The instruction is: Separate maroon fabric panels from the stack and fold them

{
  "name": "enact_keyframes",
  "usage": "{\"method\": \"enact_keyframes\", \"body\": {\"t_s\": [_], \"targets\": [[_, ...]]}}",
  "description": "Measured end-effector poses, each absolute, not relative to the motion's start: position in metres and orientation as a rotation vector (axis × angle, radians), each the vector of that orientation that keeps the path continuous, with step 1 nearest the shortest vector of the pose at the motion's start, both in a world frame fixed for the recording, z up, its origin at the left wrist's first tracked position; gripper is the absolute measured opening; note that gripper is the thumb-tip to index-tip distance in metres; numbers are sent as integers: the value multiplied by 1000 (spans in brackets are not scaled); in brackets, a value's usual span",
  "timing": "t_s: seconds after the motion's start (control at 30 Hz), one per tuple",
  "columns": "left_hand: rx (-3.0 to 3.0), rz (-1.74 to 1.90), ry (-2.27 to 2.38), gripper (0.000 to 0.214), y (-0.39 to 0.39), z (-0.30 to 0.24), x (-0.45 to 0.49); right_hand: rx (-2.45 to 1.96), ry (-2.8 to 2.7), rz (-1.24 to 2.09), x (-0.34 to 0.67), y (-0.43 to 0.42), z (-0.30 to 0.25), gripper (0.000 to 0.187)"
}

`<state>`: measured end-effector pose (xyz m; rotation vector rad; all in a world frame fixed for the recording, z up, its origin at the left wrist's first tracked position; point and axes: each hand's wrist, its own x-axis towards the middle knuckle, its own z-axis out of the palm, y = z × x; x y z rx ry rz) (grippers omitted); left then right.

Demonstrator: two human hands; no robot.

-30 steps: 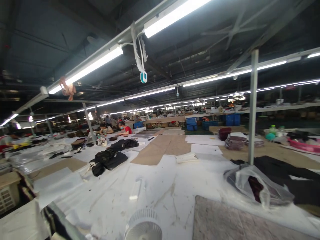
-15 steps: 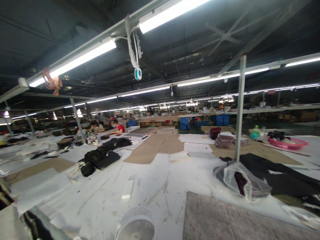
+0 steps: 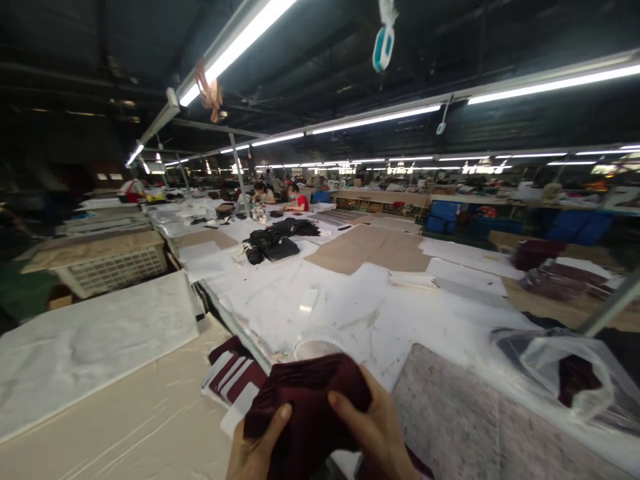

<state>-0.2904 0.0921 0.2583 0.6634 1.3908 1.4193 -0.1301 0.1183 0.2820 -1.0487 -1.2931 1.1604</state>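
Both my hands hold a piece of dark maroon fabric (image 3: pixel 315 393) at the bottom centre, its top edge gathered in folds. My left hand (image 3: pixel 257 443) grips its left side, thumb on the near face. My right hand (image 3: pixel 373 427) pinches its right side, thumb also in front and fingers behind. Just left of the fabric lies a stack of maroon and white pieces (image 3: pixel 235 373) at the table's edge. Beyond the held fabric, a white fan (image 3: pixel 317 341) is partly hidden behind it.
A mottled grey board (image 3: pixel 465 407) lies to the right, beside a clear plastic bag (image 3: pixel 550 367) with maroon cloth inside. Black garments (image 3: pixel 275 241) lie farther back. On the left stands a cream plastic crate (image 3: pixel 117 270). A metal post (image 3: pixel 615 303) rises at right. People work in the distance.
My view has swung left and down. My two hands, out of sight before, now appear at the bottom holding the maroon fabric. The crate and maroon-and-white stack have come into view.
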Motion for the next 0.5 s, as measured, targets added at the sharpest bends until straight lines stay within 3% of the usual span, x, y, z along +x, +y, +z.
{"method": "enact_keyframes", "body": {"t_s": [0.1,0.23,0.4,0.5], "targets": [[517,1434,1181,59,100,260,-288,-911,-1063,1499,-122,124,289,46],[363,1437,976,53,103,260,-290,-930,-1096,1557,-104,127,292,51],[353,1426,967,50,102,251,-293,-1085,-1479,1440,-97,126,292,37],[396,1442,989,48,101,247,-292,-1272,-1608,1097,-109,121,279,26]]}}
